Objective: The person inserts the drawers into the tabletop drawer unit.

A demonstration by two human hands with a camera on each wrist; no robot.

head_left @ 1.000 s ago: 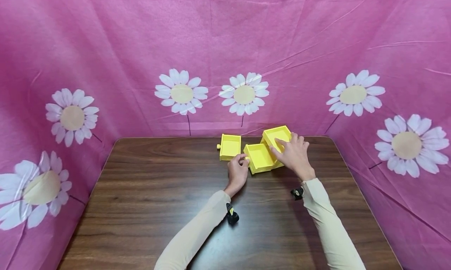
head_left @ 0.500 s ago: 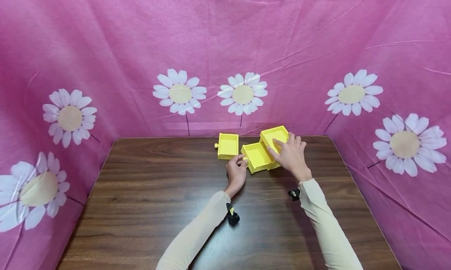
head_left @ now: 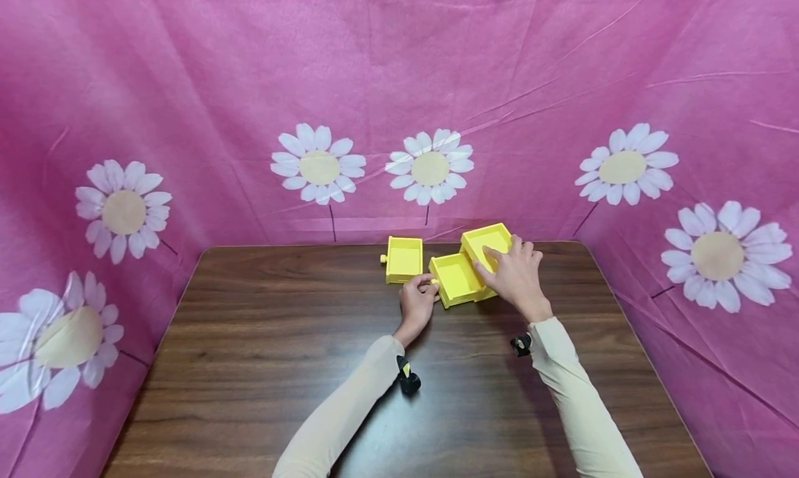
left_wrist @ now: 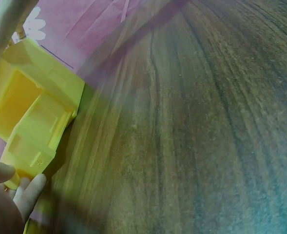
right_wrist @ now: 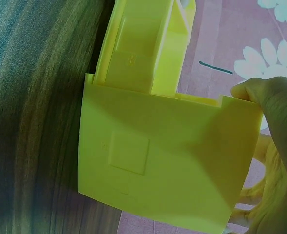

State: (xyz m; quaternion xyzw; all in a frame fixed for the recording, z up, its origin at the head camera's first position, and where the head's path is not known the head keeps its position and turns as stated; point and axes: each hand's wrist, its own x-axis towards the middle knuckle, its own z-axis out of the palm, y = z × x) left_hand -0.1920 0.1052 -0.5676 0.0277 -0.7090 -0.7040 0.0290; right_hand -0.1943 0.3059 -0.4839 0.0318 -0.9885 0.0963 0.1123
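Observation:
A small yellow cabinet (head_left: 487, 239), open at the top, stands at the back right of the table. A yellow drawer (head_left: 458, 277) sticks far out of its left side, its knob facing left. My left hand (head_left: 417, 302) has thumb and fingers around that knob (left_wrist: 14, 181), as the left wrist view shows. My right hand (head_left: 517, 273) grips the cabinet, thumb over the top edge and fingers down the far side; the right wrist view shows the cabinet's flat side wall (right_wrist: 158, 156). Behind my left hand lies a second yellow drawer (head_left: 404, 258), its knob also to the left.
The dark wood-grain table (head_left: 281, 339) ends at the back against a pink cloth (head_left: 349, 62) printed with white daisies, which also hangs at both sides. A black camera (head_left: 408, 381) sits on my left wrist and another camera (head_left: 521, 344) on my right.
My left hand has shifted slightly left and toward me in the last half second. The pulled-out drawer has hardly moved, and my right hand keeps its hold on the cabinet.

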